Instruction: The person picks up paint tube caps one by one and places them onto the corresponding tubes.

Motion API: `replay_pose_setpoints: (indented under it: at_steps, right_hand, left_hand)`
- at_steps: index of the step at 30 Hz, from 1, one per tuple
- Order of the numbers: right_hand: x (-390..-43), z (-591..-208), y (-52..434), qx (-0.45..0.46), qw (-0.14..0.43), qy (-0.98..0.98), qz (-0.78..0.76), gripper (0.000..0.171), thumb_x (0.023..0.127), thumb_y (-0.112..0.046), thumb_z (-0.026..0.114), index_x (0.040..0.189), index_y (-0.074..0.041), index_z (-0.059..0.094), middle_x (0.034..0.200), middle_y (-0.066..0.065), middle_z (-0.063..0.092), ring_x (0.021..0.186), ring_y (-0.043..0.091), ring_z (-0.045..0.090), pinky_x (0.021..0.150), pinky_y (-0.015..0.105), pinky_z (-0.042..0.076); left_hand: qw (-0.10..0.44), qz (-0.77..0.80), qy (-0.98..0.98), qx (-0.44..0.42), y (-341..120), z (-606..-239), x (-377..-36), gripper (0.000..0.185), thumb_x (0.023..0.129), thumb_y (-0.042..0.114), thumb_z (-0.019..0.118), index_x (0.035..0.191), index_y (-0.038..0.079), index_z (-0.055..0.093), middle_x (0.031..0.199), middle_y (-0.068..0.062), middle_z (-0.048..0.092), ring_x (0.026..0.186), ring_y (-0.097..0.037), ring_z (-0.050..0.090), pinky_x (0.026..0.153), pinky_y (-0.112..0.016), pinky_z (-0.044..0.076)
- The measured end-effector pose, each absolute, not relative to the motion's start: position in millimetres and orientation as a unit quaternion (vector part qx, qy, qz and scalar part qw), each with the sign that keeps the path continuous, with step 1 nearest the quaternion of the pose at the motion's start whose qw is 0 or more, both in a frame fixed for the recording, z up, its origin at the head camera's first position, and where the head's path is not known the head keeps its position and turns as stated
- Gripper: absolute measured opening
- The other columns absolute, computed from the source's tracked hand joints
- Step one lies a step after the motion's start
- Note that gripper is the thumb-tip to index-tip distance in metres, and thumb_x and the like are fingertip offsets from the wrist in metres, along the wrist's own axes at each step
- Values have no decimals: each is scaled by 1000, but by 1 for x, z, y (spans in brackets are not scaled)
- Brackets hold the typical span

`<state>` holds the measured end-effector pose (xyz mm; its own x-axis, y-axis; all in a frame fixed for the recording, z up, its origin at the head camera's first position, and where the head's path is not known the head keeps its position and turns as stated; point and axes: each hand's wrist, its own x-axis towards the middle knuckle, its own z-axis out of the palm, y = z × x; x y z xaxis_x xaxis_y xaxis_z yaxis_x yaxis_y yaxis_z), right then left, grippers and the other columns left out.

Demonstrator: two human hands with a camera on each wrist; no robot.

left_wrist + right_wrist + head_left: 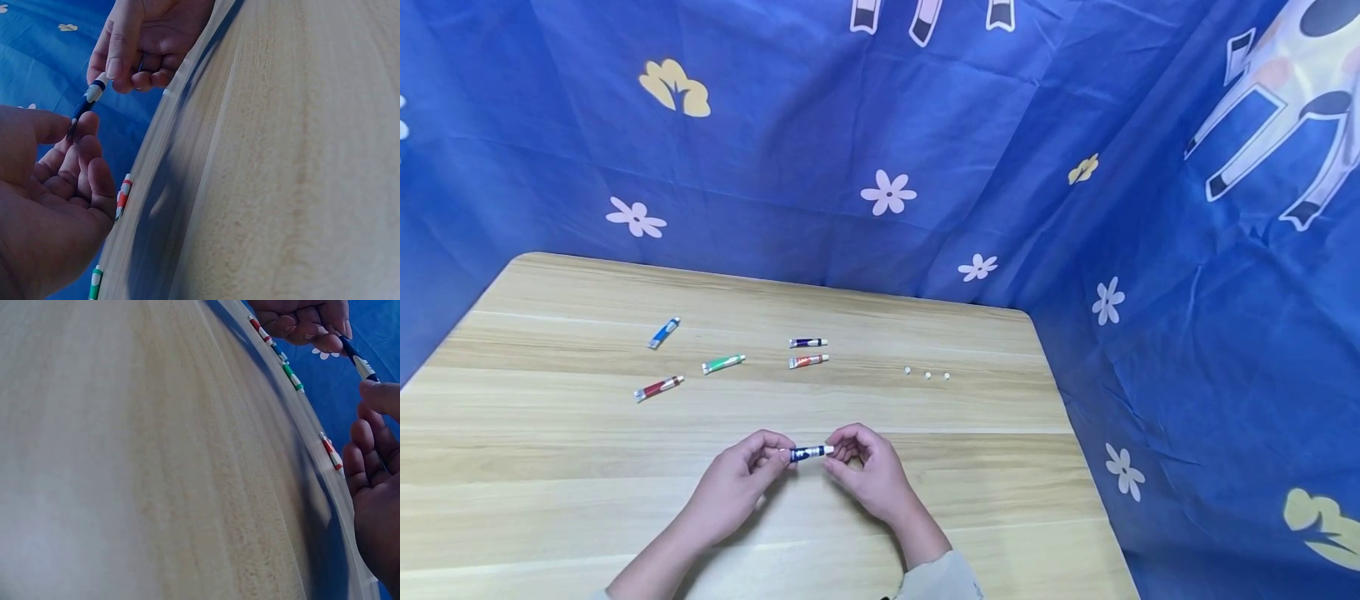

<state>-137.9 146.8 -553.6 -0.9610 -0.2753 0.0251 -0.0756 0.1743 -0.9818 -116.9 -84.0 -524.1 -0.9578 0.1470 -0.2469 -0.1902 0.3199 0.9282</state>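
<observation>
A small dark blue paint tube (807, 453) is held level between both hands, above the near middle of the table. Its flat tail end is pinched between thumb and fingers of my left hand (730, 485). At the other end, thumb and forefinger of my right hand (880, 477) pinch the white cap (102, 78). The left wrist view shows the tube slanting up from the left fingertips to the right ones. In the right wrist view, the right thumb (381, 399) covers the cap end.
On the wooden table (587, 467) lie a blue tube (663, 333), a green tube (723, 364), a dark red tube (658, 388), a purple tube (807, 342) and an orange-red tube (808, 361). Three small white caps (927, 376) sit to the right. Blue patterned cloth (790, 208) hangs behind.
</observation>
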Motion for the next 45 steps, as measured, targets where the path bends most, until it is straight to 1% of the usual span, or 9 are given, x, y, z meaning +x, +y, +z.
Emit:
replay_pose_setpoints:
  at_steps: [2,8,16,21,26,32,37,41,45]
  right_hand:
    - [-138,-553,147,-113,77,764,-630,27,90,6,81,114,1,70,103,27,70,89,2,63,85,17,57]
    - [-138,-552,148,-105,70,762,-635,24,91,6,78,113,2,71,104,28,70,90,4,64,87,19,58]
    - [-139,-552,150,-89,65,770,-628,16,94,-4,80,108,0,75,103,26,74,88,2,66,84,19,59]
    - [-139,-550,149,-72,78,768,-632,16,96,-9,80,108,0,76,104,26,74,84,0,65,80,16,57]
    - [-139,-549,149,-61,89,763,-638,17,97,-11,80,107,3,76,104,29,73,79,1,62,74,15,53]
    - [-140,-552,148,-46,91,765,-636,18,99,-14,78,106,2,76,102,29,74,78,0,60,73,14,50]
    - [-139,-553,147,-42,91,758,-644,20,101,-15,76,106,4,75,102,32,74,80,1,60,74,15,50]
    - [-136,-555,145,-43,97,761,-640,19,103,-16,74,107,3,75,103,31,74,81,1,60,76,15,50]
    - [-134,-556,144,-51,93,768,-632,19,104,-16,71,107,3,74,102,30,74,81,0,60,77,15,50]
  left_hand:
    - [145,585,798,-12,-84,-524,-117,16,108,22,68,121,14,72,104,-5,77,75,-14,59,65,-27,49]
    - [149,589,794,-11,-84,-524,-117,18,107,21,69,122,12,71,104,-5,76,75,-13,58,65,-27,48]
    - [140,576,806,-5,-85,-524,-119,16,108,23,68,120,14,73,103,-3,78,78,-12,60,73,-26,47]
    - [141,578,803,2,-85,-524,-119,19,107,25,69,121,13,73,103,-2,79,80,-12,61,75,-25,46]
    - [129,576,807,10,-84,-524,-119,19,105,24,72,120,13,73,103,-1,80,81,-11,65,74,-24,49]
    - [104,554,826,15,-82,-523,-119,15,101,23,77,115,18,76,98,1,81,82,-11,71,77,-22,53]
    - [90,541,836,17,-81,-522,-119,14,99,22,80,112,19,78,94,1,81,77,-10,69,71,-22,53]
    - [79,533,842,20,-81,-523,-117,14,98,21,82,111,19,78,92,2,80,72,-8,67,67,-22,52]
    - [73,531,844,27,-81,-525,-115,15,97,20,83,110,17,78,91,3,81,73,-6,69,68,-21,54]
